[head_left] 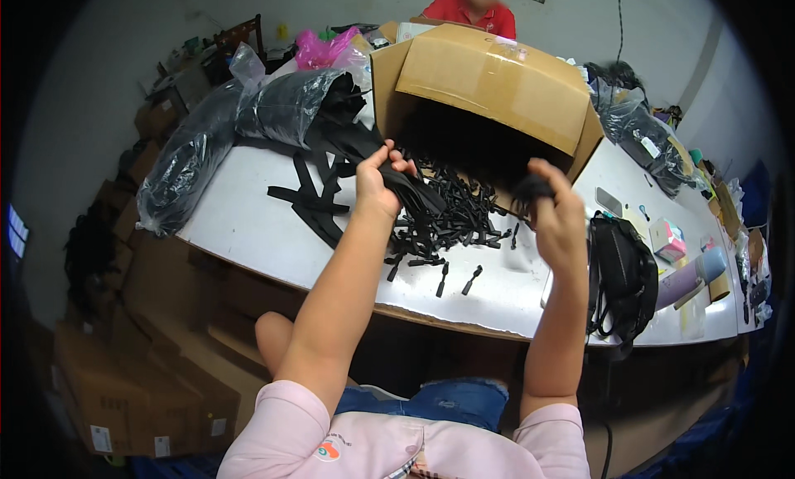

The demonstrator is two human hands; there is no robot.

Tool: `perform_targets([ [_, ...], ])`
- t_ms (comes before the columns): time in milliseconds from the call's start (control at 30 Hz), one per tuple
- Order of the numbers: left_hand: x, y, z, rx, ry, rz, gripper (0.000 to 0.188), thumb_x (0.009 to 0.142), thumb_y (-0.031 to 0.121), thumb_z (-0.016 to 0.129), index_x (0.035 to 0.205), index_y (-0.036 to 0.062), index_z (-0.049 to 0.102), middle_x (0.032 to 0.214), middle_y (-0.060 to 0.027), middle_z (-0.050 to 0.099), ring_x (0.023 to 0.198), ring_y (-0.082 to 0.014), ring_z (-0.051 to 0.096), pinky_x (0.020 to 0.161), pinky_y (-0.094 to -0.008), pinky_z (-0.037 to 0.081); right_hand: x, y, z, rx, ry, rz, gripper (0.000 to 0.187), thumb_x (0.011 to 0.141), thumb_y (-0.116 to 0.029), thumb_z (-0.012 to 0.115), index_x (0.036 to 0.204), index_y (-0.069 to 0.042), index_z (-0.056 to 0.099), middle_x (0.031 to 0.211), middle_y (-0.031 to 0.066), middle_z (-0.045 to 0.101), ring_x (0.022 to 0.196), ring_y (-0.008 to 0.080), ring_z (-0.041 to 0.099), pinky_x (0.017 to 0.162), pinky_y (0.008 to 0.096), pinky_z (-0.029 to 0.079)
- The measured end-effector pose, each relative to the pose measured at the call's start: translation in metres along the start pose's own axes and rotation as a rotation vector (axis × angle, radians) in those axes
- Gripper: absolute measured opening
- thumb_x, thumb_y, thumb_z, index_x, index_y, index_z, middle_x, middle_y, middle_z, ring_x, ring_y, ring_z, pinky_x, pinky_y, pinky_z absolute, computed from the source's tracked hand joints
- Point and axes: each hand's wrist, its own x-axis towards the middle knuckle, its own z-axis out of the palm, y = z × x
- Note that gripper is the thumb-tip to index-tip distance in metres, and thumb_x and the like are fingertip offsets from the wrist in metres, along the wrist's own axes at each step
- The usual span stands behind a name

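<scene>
My left hand (380,186) is closed around a bundle of long flat black straps (414,192). The bundle comes out of a clear plastic bag (286,106) and its lower ends hang over the table. Raised in front of the box, my right hand (561,218) has its fingers curled around a small dark clump (530,191), blurred, perhaps black zipper-pull-like pieces. Between and below my hands spreads a heap of small black pull-like pieces (464,210). A few lie apart, one near the front edge (472,280). More black straps (310,202) lie loose left of my left hand.
A large cardboard box (489,77) lies open toward me behind the heap. At the right are a black backpack (621,272), a purple bottle (683,282), a phone (609,201) and a tissue pack (667,239). A person in red (472,14) is across the table.
</scene>
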Motion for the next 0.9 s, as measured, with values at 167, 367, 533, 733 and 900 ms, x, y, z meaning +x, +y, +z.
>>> perform_targets([
  [167,-0.048,-0.045,0.016,0.153,-0.091,-0.137,0.032,0.075,0.040,0.060,0.086,0.0112,0.050,0.061,0.0011,0.047,0.045,-0.0083,0.041,0.051,-0.0283,0.043,0.022,-0.024,0.026,0.119,0.272,-0.059,0.031,0.076,-0.001,0.041,0.105,0.005,0.050,0.089,0.0206,0.059,0.083,0.0286,0.059,0.075,0.0317,0.044],
  [367,-0.103,-0.069,0.016,0.145,-0.062,-0.037,0.053,0.065,0.054,0.061,0.092,0.0088,0.053,0.082,-0.0014,0.056,0.075,-0.0126,0.053,0.073,-0.0260,0.045,-0.046,-0.014,0.084,-0.455,-0.128,-0.084,0.038,0.071,-0.008,0.047,0.109,-0.005,0.047,0.073,0.0179,0.060,0.062,0.0327,0.058,0.056,0.0396,0.047],
  [533,-0.117,-0.033,-0.025,0.185,0.083,0.023,0.009,0.077,0.006,0.056,0.085,0.0026,0.054,0.073,-0.0035,0.056,0.066,-0.0124,0.054,0.063,-0.0239,0.045,-0.086,-0.020,0.100,-0.571,-0.441,-0.305,0.045,0.068,-0.008,0.050,0.112,-0.004,0.045,0.063,0.0079,0.055,0.055,0.0276,0.057,0.049,0.0359,0.046],
  [733,-0.180,0.046,-0.049,0.206,0.394,0.459,0.008,0.082,0.012,0.050,0.086,0.0047,0.050,0.077,-0.0057,0.053,0.066,-0.0175,0.051,0.066,-0.0335,0.044,-0.069,-0.034,0.134,0.088,-0.501,-0.223,0.034,0.074,-0.023,0.059,0.100,-0.002,0.055,0.085,0.0102,0.057,0.080,0.0262,0.051,0.071,0.0326,0.041],
  [900,-0.206,0.079,-0.074,0.158,0.405,0.523,0.008,0.083,0.010,0.047,0.089,0.0056,0.048,0.071,-0.0025,0.048,0.058,-0.0131,0.045,0.062,-0.0306,0.042,-0.062,-0.043,0.257,-0.362,-0.185,-0.558,0.052,0.069,-0.019,0.059,0.110,0.008,0.042,0.090,0.0194,0.054,0.087,0.0318,0.049,0.075,0.0369,0.042],
])
